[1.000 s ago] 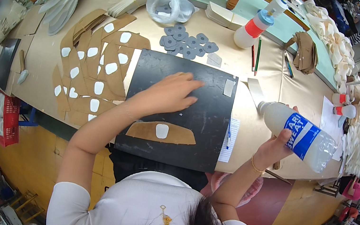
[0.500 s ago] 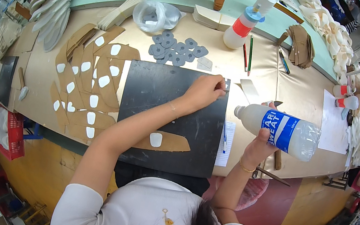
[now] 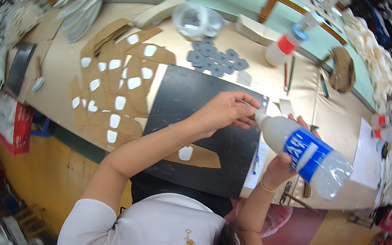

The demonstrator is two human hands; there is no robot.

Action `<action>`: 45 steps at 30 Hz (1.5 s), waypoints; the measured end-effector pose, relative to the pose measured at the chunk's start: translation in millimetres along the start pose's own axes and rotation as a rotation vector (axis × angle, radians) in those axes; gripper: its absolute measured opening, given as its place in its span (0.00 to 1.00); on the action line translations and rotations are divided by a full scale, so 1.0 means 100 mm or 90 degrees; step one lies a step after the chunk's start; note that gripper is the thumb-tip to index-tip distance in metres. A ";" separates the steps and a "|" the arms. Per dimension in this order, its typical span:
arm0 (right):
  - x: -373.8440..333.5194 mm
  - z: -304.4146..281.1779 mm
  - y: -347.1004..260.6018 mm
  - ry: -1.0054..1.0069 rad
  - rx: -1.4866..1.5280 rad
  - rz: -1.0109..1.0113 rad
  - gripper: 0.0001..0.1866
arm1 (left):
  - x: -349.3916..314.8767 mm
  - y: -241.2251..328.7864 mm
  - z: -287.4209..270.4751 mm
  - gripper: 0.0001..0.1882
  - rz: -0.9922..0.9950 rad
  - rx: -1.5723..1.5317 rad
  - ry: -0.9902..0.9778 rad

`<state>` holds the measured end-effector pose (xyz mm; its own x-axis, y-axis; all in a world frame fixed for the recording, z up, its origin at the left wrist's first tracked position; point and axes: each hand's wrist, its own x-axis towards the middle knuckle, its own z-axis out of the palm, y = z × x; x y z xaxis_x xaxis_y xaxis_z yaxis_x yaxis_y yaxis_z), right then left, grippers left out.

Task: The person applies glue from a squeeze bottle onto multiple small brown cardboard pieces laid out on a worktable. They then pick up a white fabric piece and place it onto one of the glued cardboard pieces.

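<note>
Bottle (image 3: 305, 155): clear plastic, blue label, held tilted above the right edge of the black mat (image 3: 196, 122). Long axis runs lower right to upper left; cap end points toward the mat.
Right hand (image 3: 285, 164): grip wrapped around the bottle's body from below.
Left hand (image 3: 224, 112): nearer the cap, fingers pinched together at the bottle's neck.
Brown cut piece (image 3: 195, 156): on the mat's near edge.
Grey discs (image 3: 215, 58): beyond the mat on the surface (image 3: 64, 68).

Bottle (image 3: 305, 155) cap hidden under left hand (image 3: 227, 111) fingers; far workbench clutter blurred
</note>
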<state>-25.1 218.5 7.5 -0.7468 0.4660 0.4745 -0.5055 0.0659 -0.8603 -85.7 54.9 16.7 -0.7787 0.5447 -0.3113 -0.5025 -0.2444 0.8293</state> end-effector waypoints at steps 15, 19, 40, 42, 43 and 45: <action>0.47 0.32 0.28 0.046 0.822 0.547 0.36 | -0.37 0.12 -0.75 0.13 0.064 -0.068 0.104; 0.75 0.43 0.66 0.100 1.076 0.710 0.26 | -0.48 0.11 -0.94 0.14 0.076 -0.096 0.147; 1.19 0.40 1.37 0.143 1.242 0.699 0.23 | -0.85 -0.10 -1.26 0.10 0.076 0.069 0.309; 1.19 0.39 1.38 0.170 1.290 0.739 0.24 | -0.89 -0.10 -1.27 0.13 0.073 0.077 0.319; 1.18 0.42 1.36 0.184 1.324 0.767 0.24 | -0.90 -0.12 -1.32 0.13 0.071 0.071 0.325; 1.11 0.48 1.27 0.209 1.359 0.823 0.24 | -0.90 -0.12 -1.38 0.14 0.070 0.067 0.350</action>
<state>-193.2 236.6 -40.4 -0.9282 -0.3665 -0.0643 0.2024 -0.6423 0.7393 -61.2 -102.2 -29.3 -0.9193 0.0159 -0.3932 -0.3895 -0.1788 0.9035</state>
